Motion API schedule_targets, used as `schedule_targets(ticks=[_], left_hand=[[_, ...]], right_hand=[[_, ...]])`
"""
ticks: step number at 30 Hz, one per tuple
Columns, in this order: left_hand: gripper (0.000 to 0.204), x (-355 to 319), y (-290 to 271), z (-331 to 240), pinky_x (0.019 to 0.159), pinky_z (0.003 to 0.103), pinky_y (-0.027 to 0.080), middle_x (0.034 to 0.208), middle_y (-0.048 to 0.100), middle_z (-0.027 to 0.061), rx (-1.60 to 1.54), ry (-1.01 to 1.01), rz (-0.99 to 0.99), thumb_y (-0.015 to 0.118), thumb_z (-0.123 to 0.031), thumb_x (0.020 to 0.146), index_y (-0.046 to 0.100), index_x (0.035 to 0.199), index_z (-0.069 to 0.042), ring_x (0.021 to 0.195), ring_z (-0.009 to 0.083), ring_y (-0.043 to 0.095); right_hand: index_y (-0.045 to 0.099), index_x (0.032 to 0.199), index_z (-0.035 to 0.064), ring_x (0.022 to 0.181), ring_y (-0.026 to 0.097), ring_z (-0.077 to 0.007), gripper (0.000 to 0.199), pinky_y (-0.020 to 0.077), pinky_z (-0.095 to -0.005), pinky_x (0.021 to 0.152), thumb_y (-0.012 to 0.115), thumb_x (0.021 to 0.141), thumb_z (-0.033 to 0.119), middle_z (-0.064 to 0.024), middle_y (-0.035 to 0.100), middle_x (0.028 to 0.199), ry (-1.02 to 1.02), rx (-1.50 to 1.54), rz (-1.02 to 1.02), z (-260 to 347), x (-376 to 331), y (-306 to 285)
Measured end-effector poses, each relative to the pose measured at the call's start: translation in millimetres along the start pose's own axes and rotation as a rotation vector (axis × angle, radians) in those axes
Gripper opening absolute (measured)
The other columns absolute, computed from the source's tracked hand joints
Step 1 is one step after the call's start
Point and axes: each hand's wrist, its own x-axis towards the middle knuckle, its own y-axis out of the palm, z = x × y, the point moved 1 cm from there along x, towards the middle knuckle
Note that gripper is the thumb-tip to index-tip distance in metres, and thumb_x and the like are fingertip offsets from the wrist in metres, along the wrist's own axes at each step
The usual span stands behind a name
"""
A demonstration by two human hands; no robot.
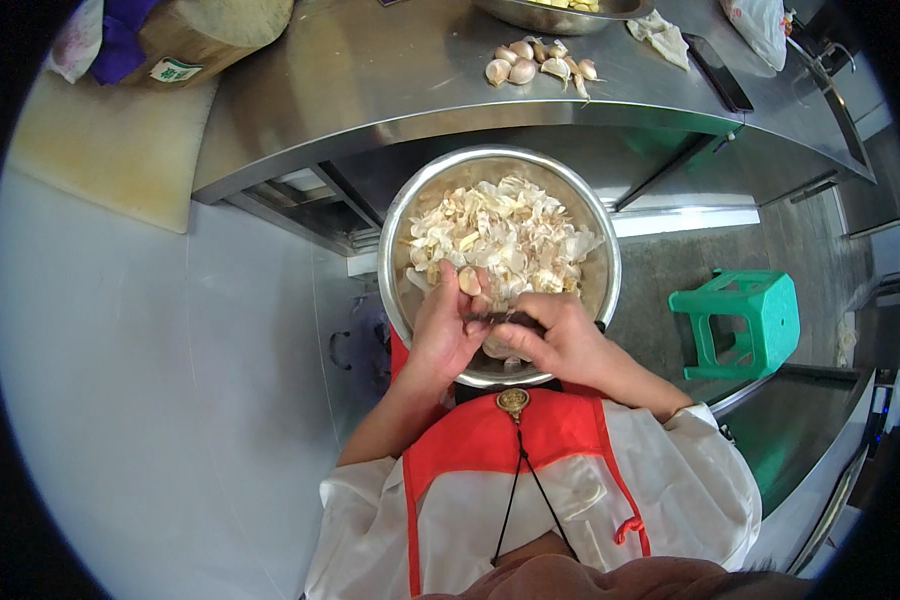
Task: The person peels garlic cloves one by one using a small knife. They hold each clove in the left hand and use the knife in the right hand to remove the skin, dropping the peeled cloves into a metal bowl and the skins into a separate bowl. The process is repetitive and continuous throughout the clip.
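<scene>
A garlic clove [469,281] is pinched between the fingers of my left hand [442,325], over the left front part of a steel bowl [610,235]. My right hand [562,335] is closed around the dark handle of a small knife [510,319]. The knife points left toward the fingers of my left hand; its blade is hard to make out. Below both hands, the bowl holds a heap of pale garlic skins [505,228]. Part of the bowl's near side is hidden by my hands and wrists.
On the steel counter [370,75] ahead lie several unpeeled garlic cloves [522,66], a steel basin [530,14] with pale pieces, a crumpled cloth [660,38] and a phone [717,72]. A green stool [760,325] stands right; a cutting board [110,150] lies left.
</scene>
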Motion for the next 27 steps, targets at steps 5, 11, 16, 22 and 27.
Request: schedule_targets(ticks=[5, 11, 16, 22, 27], left_hand=[[0.059, -1.9, -6.9, 4.7, 0.040, 0.022, 0.023, 0.050, 0.031, -0.0038, 0.154, 0.096, 0.231, 0.026, -0.058, 0.094, 0.048, 0.074, -0.007, 0.041, 0.0073, 0.026], [0.057, -4.4, -14.4, 7.3, 0.039, 0.021, 0.023, 0.054, 0.043, 0.0003, 0.337, 0.162, 0.222, 0.029, -0.052, 0.097, 0.050, 0.074, -0.004, 0.041, 0.0081, 0.033], [0.054, -7.5, 2.9, 11.6, 0.039, 0.022, 0.024, 0.053, 0.043, 0.0004, 0.412, 0.229, -0.065, 0.031, -0.044, 0.099, 0.051, 0.070, -0.004, 0.044, 0.0072, 0.035], [0.033, 3.5, -28.8, 28.4, 0.045, 0.026, 0.036, 0.066, 0.050, 0.0046, 0.618, 0.303, 0.168, 0.038, -0.027, 0.099, 0.054, 0.098, 0.001, 0.052, 0.0101, 0.043], [0.042, 22.5, -62.3, 51.8, 0.053, 0.028, 0.042, 0.088, 0.051, 0.0138, 1.142, 0.505, 0.058, 0.044, -0.009, 0.093, 0.036, 0.134, -0.002, 0.067, 0.0146, 0.050]], right_hand=[[0.055, 0.077, -0.0025, 0.051, 0.049, -0.0164, 0.018, 0.0396, -0.0316, 0.049, 0.065, 0.082, 0.012, -0.0100, 0.051, 0.057, 0.071, -0.064, -0.150, -10.2, -2.0, -6.3], [0.055, 0.075, -0.0026, 0.051, 0.048, -0.0110, 0.023, 0.0389, -0.0290, 0.048, 0.069, 0.081, 0.015, -0.0069, 0.051, 0.055, 0.164, -0.049, -0.074, -10.7, -1.7, -6.9], [0.055, 0.074, -0.0022, 0.053, 0.052, -0.0181, 0.031, 0.0412, -0.0311, 0.048, 0.072, 0.079, 0.023, -0.0109, 0.053, 0.057, 0.066, -0.101, -0.108, -7.2, 1.5, 2.5], [0.053, 0.072, -0.0019, 0.058, 0.060, -0.0355, 0.035, 0.0462, -0.0380, 0.052, 0.072, 0.077, 0.027, -0.0185, 0.057, 0.060, 0.007, -0.132, -0.133, -5.7, 4.3, 6.2], [0.052, 0.072, -0.0019, 0.061, 0.060, -0.0388, 0.035, 0.0465, -0.0396, 0.053, 0.073, 0.076, 0.026, -0.0207, 0.057, 0.062, -0.061, -0.202, -0.143, -7.0, 5.2, 6.2]])
